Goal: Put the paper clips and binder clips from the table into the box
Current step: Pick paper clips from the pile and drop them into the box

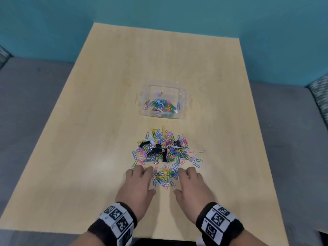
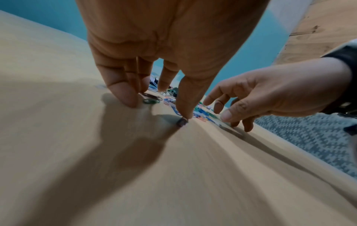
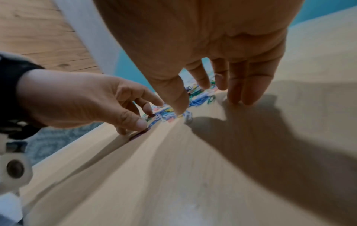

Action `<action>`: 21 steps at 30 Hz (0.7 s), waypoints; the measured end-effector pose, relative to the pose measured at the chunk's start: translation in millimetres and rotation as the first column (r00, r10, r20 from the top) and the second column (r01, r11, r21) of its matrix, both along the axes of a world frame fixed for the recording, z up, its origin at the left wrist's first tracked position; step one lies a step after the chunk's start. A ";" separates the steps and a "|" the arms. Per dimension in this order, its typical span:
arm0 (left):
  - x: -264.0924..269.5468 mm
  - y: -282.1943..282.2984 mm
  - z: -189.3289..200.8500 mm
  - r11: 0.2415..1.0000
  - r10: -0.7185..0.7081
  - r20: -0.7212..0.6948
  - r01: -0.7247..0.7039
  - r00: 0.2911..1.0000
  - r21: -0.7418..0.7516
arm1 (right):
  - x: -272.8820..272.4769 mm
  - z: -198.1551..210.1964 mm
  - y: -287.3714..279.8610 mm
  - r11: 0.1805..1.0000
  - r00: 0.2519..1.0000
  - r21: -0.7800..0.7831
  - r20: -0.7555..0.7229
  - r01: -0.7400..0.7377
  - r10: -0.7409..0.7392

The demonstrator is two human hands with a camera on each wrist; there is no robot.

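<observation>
Left hand (image 1: 138, 185) down on counter (image 1: 88, 139), grip loose and wide, fingertips touching a small heap of paper clips (image 1: 164, 176). Right hand (image 1: 192, 186) flanks the heap likewise, holding nothing. Main pile with black binder clips (image 1: 157, 150) just beyond; clear box (image 1: 162, 102) farther, partly filled.

Forearms cut off at six o'clock in the head view, tabletop (image 2: 173, 175) motion-blurred in both wrist views, paper clips (image 3: 201, 97) smeared.
</observation>
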State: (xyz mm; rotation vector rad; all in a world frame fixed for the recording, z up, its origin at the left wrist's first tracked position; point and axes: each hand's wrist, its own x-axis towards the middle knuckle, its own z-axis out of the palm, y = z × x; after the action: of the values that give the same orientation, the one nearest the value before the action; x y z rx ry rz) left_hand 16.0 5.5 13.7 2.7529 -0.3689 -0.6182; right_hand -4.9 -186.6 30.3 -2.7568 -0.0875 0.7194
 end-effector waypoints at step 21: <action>25.1 -20.6 -21.3 0.992 -0.118 0.079 0.121 0.990 -0.026 | 24.6 -18.2 12.3 0.974 0.967 -0.003 0.115 -0.228 0.227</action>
State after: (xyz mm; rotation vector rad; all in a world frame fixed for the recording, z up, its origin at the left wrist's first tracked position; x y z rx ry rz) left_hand 41.1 -15.1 -7.6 2.7467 -0.5599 -0.5311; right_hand 19.7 -174.3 12.1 -2.8051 -0.4367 0.6117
